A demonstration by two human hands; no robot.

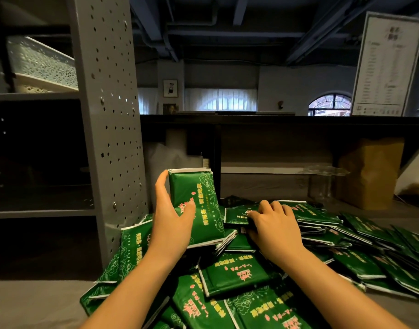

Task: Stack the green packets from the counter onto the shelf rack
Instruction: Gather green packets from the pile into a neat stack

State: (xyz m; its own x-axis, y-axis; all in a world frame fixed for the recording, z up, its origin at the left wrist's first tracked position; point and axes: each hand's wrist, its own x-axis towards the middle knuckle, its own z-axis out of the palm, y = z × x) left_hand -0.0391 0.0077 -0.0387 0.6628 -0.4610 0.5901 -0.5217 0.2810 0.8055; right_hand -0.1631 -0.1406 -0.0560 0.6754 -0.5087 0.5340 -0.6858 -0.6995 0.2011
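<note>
Head-worn wide-angle view, facing forward and down, close over the counter (25, 302), shelf rack (108, 115) at left

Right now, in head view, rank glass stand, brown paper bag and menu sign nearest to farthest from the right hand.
1. Glass stand, just beyond the right hand.
2. Brown paper bag, farther right.
3. Menu sign, high at upper right.

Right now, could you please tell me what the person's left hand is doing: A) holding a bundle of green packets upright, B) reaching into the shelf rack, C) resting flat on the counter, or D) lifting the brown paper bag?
A: the left hand grips a bundle of green packets standing upright above the pile, thumb across its front.
</note>
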